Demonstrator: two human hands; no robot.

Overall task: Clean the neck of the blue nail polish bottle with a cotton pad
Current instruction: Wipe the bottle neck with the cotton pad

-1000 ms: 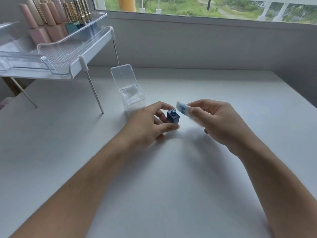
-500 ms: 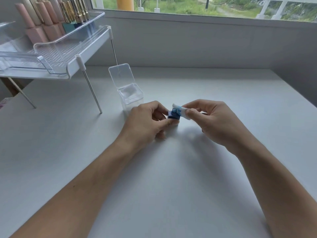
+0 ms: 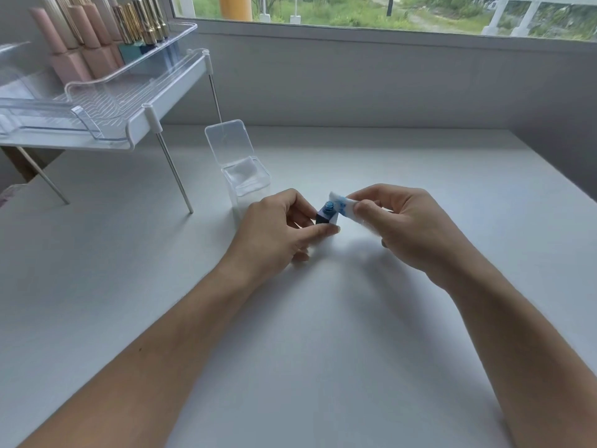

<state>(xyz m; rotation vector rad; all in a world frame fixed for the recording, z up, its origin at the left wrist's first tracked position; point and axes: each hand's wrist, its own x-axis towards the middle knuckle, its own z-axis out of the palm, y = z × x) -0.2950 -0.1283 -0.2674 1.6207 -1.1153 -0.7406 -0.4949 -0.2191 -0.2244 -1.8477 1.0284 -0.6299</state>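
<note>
A small dark blue nail polish bottle (image 3: 324,215) stands uncapped on the white table, its round neck open at the top. My left hand (image 3: 277,231) grips its body between thumb and fingers. My right hand (image 3: 407,221) pinches a white cotton pad (image 3: 343,205) stained with blue. The pad's edge rests against the right side of the bottle's neck. The lower part of the bottle is hidden behind my left thumb.
A clear plastic box of cotton pads (image 3: 247,181) stands just behind my left hand with its lid flipped up. A raised clear shelf (image 3: 106,105) on thin metal legs at the far left carries several pink and gold-capped bottles (image 3: 97,37). A wall and window run along the back.
My right hand brought the cotton pad in from the right onto the bottle's neck, then drew it slightly back to the neck's right side. My left hand kept holding the bottle.
</note>
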